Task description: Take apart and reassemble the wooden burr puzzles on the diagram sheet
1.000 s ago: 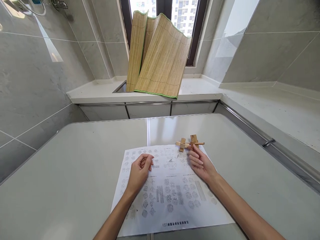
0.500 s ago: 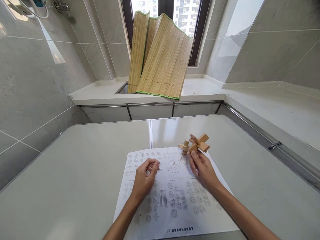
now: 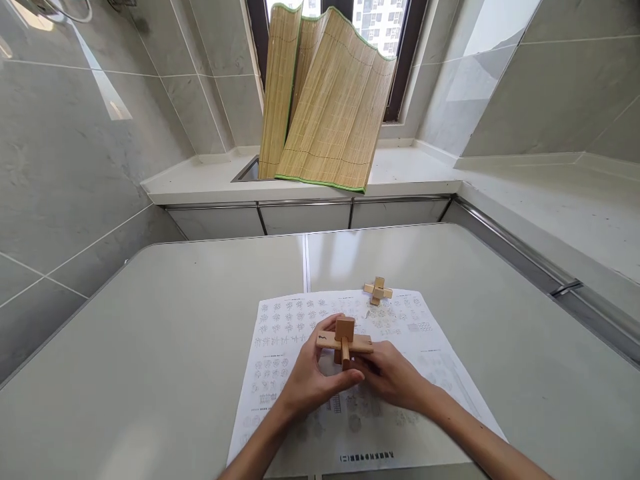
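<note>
A wooden interlocking puzzle (image 3: 345, 343), made of crossed light-brown bars, is held up over the printed sheet between my two hands. My left hand (image 3: 313, 377) grips it from the left, fingers behind and thumb stretched beneath. From the lower right, my right hand (image 3: 397, 377) closes on it, with its fingertips partly hidden under the bars. A smaller wooden interlocking puzzle (image 3: 379, 291) rests at the far edge of the paper sheet (image 3: 425, 433), which carries small line diagrams and printed characters.
The sheet lies on a pale tabletop (image 3: 165, 347) with a seam down its middle. Behind it, a folded bamboo mat (image 3: 333, 113) leans on a white ledge (image 3: 415, 172) before the window. A metal rail (image 3: 520, 247) borders the right side.
My right hand has brought the larger puzzle from the sheet's far right toward me. My left hand has moved right and taken hold of it. The smaller puzzle now shows fully.
</note>
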Action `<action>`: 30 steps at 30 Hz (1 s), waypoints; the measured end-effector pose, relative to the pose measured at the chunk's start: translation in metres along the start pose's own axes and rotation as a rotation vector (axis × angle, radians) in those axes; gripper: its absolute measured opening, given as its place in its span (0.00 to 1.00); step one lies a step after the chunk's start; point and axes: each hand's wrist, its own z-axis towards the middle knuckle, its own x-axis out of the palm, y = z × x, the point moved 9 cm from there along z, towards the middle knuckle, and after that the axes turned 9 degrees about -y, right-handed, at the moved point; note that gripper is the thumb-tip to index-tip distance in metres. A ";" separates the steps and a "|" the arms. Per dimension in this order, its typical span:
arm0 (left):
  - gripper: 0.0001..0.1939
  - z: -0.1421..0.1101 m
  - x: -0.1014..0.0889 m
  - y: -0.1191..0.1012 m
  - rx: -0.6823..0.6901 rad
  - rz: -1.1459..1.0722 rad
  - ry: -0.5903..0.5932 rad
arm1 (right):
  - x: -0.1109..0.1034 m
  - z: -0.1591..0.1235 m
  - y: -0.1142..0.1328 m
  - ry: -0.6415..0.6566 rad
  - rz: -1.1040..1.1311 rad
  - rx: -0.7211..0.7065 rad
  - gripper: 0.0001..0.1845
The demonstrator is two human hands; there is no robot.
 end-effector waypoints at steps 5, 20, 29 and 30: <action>0.49 0.002 -0.007 -0.008 0.012 0.034 -0.058 | -0.006 0.002 -0.013 0.016 0.288 0.189 0.24; 0.53 -0.001 0.011 -0.010 -0.059 -0.031 0.139 | 0.010 -0.008 -0.026 0.239 0.908 0.449 0.23; 0.53 0.002 0.011 -0.003 -0.068 -0.146 0.162 | 0.015 -0.008 -0.028 0.232 0.858 0.459 0.24; 0.51 0.003 0.012 -0.003 -0.074 -0.166 0.162 | 0.015 -0.008 -0.029 0.225 0.854 0.461 0.23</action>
